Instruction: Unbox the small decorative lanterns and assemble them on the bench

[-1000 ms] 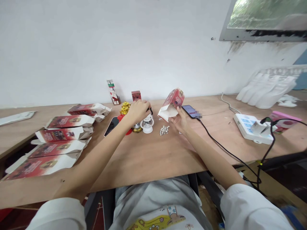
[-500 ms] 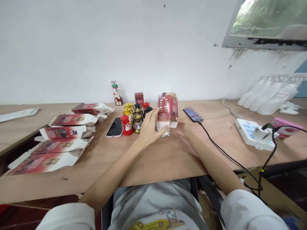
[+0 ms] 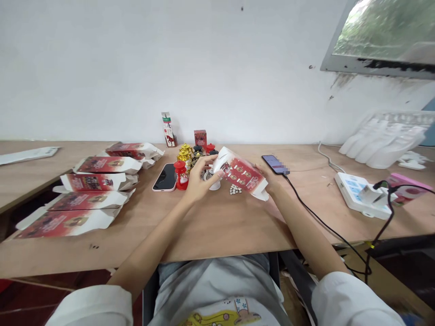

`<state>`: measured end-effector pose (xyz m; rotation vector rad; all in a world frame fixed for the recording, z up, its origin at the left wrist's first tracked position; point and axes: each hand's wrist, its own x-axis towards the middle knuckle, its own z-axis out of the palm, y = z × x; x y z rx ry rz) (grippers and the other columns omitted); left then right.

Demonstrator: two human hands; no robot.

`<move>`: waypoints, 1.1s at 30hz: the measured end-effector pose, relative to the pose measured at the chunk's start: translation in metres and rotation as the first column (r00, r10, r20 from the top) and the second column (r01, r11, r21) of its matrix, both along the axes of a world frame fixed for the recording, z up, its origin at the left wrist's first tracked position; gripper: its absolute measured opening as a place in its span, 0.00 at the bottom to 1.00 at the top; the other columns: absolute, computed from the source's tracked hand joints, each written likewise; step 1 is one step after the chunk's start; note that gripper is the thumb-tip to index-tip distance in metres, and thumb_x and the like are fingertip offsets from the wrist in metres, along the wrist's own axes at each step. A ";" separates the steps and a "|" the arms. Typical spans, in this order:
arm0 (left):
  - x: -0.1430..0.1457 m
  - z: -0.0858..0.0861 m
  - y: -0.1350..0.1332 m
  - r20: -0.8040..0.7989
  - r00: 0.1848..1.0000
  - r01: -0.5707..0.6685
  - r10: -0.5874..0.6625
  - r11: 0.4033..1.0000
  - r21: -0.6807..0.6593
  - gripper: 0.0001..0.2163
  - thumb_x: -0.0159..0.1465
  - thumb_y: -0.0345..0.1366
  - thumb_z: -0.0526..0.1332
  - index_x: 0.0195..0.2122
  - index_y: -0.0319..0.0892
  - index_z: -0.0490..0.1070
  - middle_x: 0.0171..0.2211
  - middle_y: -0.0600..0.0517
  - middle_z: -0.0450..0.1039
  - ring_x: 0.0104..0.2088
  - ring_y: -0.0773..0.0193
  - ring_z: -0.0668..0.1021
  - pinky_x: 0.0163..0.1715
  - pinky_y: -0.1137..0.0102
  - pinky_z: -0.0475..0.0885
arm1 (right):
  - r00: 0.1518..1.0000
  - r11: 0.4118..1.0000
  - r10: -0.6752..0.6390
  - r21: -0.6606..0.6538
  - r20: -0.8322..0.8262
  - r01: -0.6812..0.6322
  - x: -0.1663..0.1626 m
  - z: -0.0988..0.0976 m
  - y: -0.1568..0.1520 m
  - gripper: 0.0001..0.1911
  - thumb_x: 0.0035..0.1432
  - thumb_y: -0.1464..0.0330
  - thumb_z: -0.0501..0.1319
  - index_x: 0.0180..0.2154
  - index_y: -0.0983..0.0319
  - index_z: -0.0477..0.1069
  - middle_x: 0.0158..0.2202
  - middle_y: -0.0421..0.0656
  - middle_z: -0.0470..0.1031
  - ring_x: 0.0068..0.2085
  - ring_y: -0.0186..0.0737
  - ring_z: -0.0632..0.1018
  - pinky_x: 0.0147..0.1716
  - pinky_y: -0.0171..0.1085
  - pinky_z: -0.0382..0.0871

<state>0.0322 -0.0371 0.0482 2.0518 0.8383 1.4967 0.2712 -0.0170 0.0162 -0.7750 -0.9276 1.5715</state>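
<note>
A red printed cardboard box (image 3: 242,174) with white flaps is held tilted above the table, its white flap end toward the upper left. My right hand (image 3: 272,177) grips its right side, with the fingers partly hidden behind it. At the left end, my left hand (image 3: 201,180) has its thumb and fingers around the white flaps. Close beside that hand stands a white lantern (image 3: 214,182), partly covered by the fingers. On the table below the box lie several small white pieces (image 3: 235,189). A red lantern (image 3: 181,175) and gold lanterns (image 3: 185,156) stand left of my left hand.
Several flattened-open red boxes (image 3: 90,197) lie in a row at left. A phone (image 3: 165,178) rests beside the lanterns, and another phone (image 3: 276,165) with a cable lies at right. A white power strip (image 3: 360,194) and white plastic parts (image 3: 382,138) are farther right.
The box has turned from upright to tilted, its flap end now at upper left. A white lantern and more of the small white pieces have come into sight.
</note>
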 end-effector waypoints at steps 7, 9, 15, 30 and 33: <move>-0.003 0.002 0.009 0.083 0.990 0.130 -0.115 0.969 -0.208 0.23 0.52 0.42 0.65 0.49 0.40 0.68 0.51 0.43 0.71 0.48 0.57 0.74 0.47 0.62 0.71 | 1.000 1.000 -0.014 0.006 0.004 0.014 0.003 0.000 0.002 0.15 0.45 0.58 0.67 0.33 0.60 0.74 0.32 0.42 0.81 0.33 0.46 0.82 0.32 0.43 0.77; -0.005 0.004 0.010 0.076 0.986 0.163 -0.150 0.960 -0.227 0.23 0.50 0.41 0.66 0.47 0.41 0.68 0.50 0.44 0.71 0.48 0.57 0.74 0.48 0.61 0.70 | 0.999 0.999 0.032 0.012 0.034 -0.032 0.005 -0.001 0.003 0.18 0.44 0.58 0.67 0.37 0.61 0.74 0.34 0.44 0.82 0.35 0.47 0.82 0.33 0.43 0.77; -0.005 0.003 0.007 0.077 0.970 0.244 -0.232 0.914 -0.323 0.24 0.41 0.34 0.67 0.41 0.42 0.63 0.47 0.47 0.68 0.43 0.60 0.73 0.40 0.66 0.69 | 0.971 0.974 0.213 0.059 0.109 -0.220 0.018 -0.002 0.005 0.26 0.39 0.60 0.69 0.43 0.62 0.74 0.38 0.45 0.81 0.37 0.47 0.82 0.35 0.42 0.77; -0.005 0.006 -0.003 -0.507 0.861 -0.054 0.032 0.998 -0.028 0.21 0.40 0.29 0.66 0.35 0.42 0.60 0.42 0.49 0.55 0.46 0.56 0.62 0.50 0.59 0.62 | 0.904 0.930 0.363 -0.032 0.225 -0.366 0.028 0.006 0.002 0.28 0.36 0.69 0.66 0.45 0.64 0.74 0.41 0.48 0.81 0.35 0.47 0.82 0.27 0.37 0.77; -0.007 0.008 -0.001 -0.509 0.858 -0.080 0.074 0.997 0.010 0.19 0.43 0.36 0.69 0.34 0.41 0.63 0.42 0.48 0.57 0.46 0.55 0.63 0.49 0.59 0.62 | 0.922 0.943 0.329 -0.019 0.203 -0.332 0.029 0.005 0.004 0.26 0.36 0.67 0.66 0.42 0.63 0.74 0.39 0.47 0.81 0.34 0.46 0.82 0.29 0.38 0.77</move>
